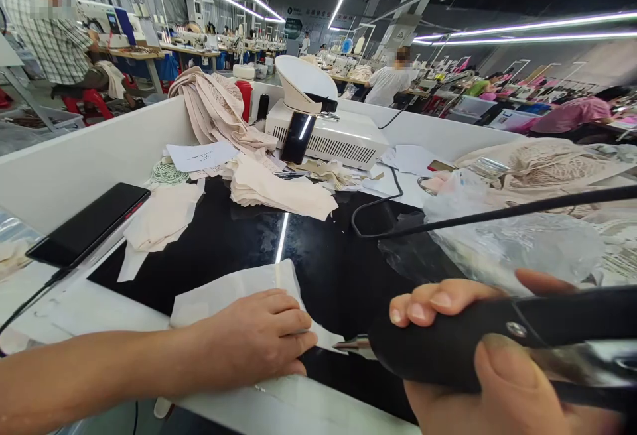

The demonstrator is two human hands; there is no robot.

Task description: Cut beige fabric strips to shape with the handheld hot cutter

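My left hand [253, 342] lies flat, fingers together, pressing a pale piece of fabric [233, 289] onto the black work surface [328, 269]. My right hand [478, 355] is closed around the thick black handle of a corded tool [448, 349], whose metal tip points left toward the fabric edge just beside my left fingertips. A black cord [497, 213] runs from the tool across the table to the right.
Stacks of beige cut fabric [279, 186] and papers lie behind the black surface. A white machine [323, 133] stands at the back, a phone [89, 223] on the left ledge, clear plastic bags [497, 243] at right. Other people sit at sewing tables beyond.
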